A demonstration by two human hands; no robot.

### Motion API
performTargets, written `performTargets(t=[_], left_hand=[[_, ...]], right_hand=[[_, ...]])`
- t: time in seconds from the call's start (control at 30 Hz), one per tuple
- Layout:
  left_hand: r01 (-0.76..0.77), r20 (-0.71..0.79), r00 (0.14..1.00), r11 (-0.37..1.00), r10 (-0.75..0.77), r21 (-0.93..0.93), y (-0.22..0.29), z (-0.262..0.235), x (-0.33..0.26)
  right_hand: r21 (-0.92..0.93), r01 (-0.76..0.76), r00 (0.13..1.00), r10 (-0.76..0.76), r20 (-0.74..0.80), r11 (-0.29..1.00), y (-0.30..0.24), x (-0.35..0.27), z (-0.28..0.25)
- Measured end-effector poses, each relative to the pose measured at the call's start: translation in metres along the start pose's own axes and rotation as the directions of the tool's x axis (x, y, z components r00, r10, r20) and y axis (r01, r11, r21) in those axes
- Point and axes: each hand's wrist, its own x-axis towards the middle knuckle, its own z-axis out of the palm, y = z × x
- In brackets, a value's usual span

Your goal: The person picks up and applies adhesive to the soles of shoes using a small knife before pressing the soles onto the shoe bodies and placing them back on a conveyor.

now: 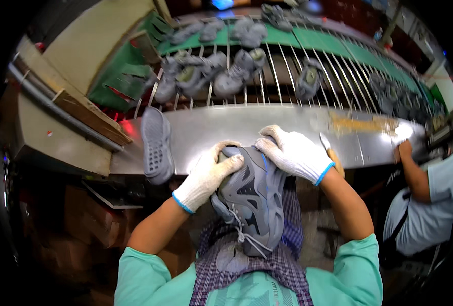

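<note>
Grey mesh-and-suede laced sneaker (252,204): held over the lap at the near edge of the curved steel bench (267,130), toe toward the bench. Left hand (206,178) and right hand (295,153), both in white knit gloves, clamped on the toe end. Upper looks assembled and laced. Grey perforated rubber sole (156,145) lies separate near the bench's left end. Similar grey shoes (226,76) rest on the wire rack (282,76) beyond.

Bare steel ledge (267,130) beyond the hands — sole (156,145) at left, knife (331,153) at right.
</note>
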Motion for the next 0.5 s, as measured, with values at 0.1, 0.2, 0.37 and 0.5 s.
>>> performTargets(t=[0.1, 0.2, 0.37, 0.5], left_hand=[[0.114, 0.043, 0.993, 0.989, -0.11, -0.091, -0.033, 0.007, -0.004], [0.116, -0.006, 0.993, 0.993, -0.116, -0.015, -0.047, 0.012, 0.001], [0.141, -0.006, 0.99, 0.987, -0.141, 0.083, -0.042, 0.011, 0.003], [0.145, -0.021, 0.989, 0.983, -0.144, 0.108, -0.035, 0.015, -0.003]], right_hand=[[0.037, 0.186, 0.946, -0.169, -0.275, 0.982, 0.04, -0.023, 0.066], [0.022, 0.029, 0.99, -0.026, -0.136, 0.999, 0.03, -0.051, 0.067], [-0.037, -0.085, 0.996, 0.086, 0.025, 0.996, 0.026, -0.08, 0.084], [0.063, 0.116, 0.985, -0.107, -0.132, 0.991, 0.042, -0.116, 0.123]])
